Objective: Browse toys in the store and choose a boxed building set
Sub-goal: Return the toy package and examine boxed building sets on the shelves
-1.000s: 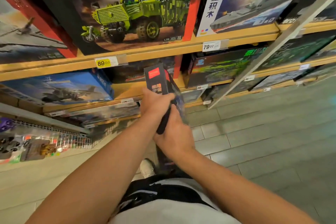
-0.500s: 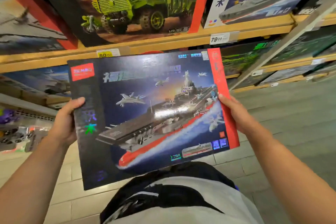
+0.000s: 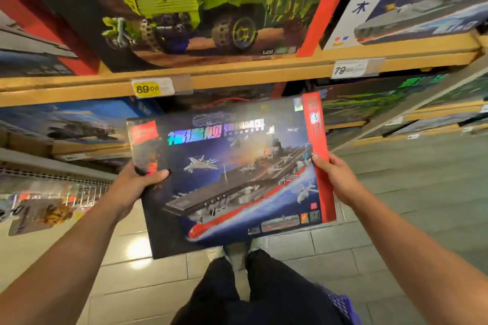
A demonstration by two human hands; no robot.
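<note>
Boxed carrier set (image 3: 232, 177) is held face-up between both hands, in front of the shelves and above the tiled floor (image 3: 412, 192). Its left edge is gripped by the left hand (image 3: 134, 187), whose thumb is laid across the dark front while the fingers are hidden beneath. Its red right edge is gripped by the right hand (image 3: 334, 179), with the thumb on the front and the fingers curled behind. An aircraft carrier with a red hull and several jets is printed on the lid, with shiny foil lettering near the top; the box is tilted slightly, its right side raised. What is inside cannot be seen, as the box is closed.

On the upper shelf (image 3: 237, 76) a truck box (image 3: 206, 8) showing a green truck is stood upright, and a ship box (image 3: 412, 0) with a white strip of characters is placed beside it on the right. Two price tags are fixed to the shelf edge: a yellow tag (image 3: 153, 88) reading 89.00 and a white tag (image 3: 350, 69) beginning 79. A blue plane box (image 3: 68, 124) is seen on the lower shelf at left, and a dark box with green print (image 3: 369, 103) at right. Small packaged toys (image 3: 42, 206) are hung at lower left, too blurred to be identified.
</note>
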